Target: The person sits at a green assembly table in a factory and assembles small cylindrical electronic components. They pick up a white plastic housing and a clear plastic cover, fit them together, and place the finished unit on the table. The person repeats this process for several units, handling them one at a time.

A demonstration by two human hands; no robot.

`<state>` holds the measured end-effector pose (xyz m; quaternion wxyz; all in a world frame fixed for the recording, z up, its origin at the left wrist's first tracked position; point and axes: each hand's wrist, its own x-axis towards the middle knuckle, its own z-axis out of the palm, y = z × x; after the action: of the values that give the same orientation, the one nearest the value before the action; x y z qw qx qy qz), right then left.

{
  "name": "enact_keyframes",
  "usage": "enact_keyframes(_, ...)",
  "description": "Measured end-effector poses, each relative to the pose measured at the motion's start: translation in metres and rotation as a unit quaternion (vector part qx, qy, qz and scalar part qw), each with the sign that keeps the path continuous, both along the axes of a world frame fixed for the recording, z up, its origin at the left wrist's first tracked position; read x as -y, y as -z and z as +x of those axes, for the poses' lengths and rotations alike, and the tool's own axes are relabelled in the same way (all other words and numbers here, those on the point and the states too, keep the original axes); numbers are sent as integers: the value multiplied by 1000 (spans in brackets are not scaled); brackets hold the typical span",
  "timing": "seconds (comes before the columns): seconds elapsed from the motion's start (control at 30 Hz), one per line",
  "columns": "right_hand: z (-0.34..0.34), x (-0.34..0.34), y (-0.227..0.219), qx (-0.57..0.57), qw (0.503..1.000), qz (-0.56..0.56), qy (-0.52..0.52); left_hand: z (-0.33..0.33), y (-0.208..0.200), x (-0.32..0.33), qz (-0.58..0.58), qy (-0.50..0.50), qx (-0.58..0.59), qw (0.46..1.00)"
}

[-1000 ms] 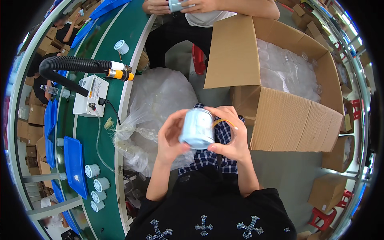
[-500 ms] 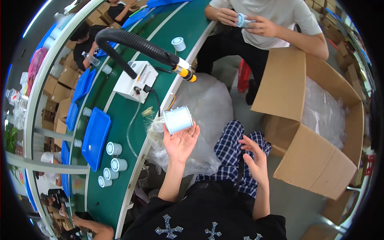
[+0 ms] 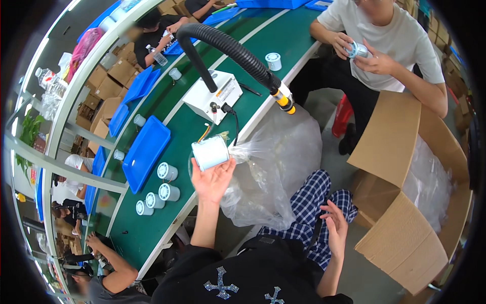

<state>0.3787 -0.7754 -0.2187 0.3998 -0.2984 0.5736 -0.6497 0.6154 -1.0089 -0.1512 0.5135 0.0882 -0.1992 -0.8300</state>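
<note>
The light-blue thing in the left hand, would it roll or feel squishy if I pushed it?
Laid on its curved side, the cylinder would probably roll. It looks stiff, not squishy, with straight edges. Its thin, bent wires seem floppy.

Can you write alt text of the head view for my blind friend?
The left hand holds a pale blue cylinder at a green bench; the right hand is empty. Four similar cylinders sit near a blue tray.

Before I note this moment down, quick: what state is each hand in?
Left hand: holding a pale-blue cylindrical unit with thin coloured wires.
Right hand: open and empty, fingers slightly curled.
</note>
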Motion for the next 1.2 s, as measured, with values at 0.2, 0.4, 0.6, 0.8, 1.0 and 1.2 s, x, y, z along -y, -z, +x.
enact_keyframes(0.2, -3, -8, 12, -7, 1000, 13, -5, 72, -46, 40, -81, -70, 62, 992)
enact_keyframes(0.4, -4, -11, 21, -16, 998, 45, -29, 91, -88, 28, -140, -95, 83, 982)
enact_keyframes(0.6, 2, -14, 18, -38, 997, 49, -34, 75, -89, 34, -146, 8, 54, 988)
enact_keyframes(0.8, 6, 4, -2, -37, 998, -42, -25, -9, -54, 18, -25, 160, 149, 975)
enact_keyframes(1.0, -8, 41, -28, 4, 982, -184, -53, -122, 34, -56, 37, 428, 259, 865)
enact_keyframes(1.2, -32, 2, -9, 129, 975, -180, -34, -169, 37, -94, -53, 565, 262, 780)
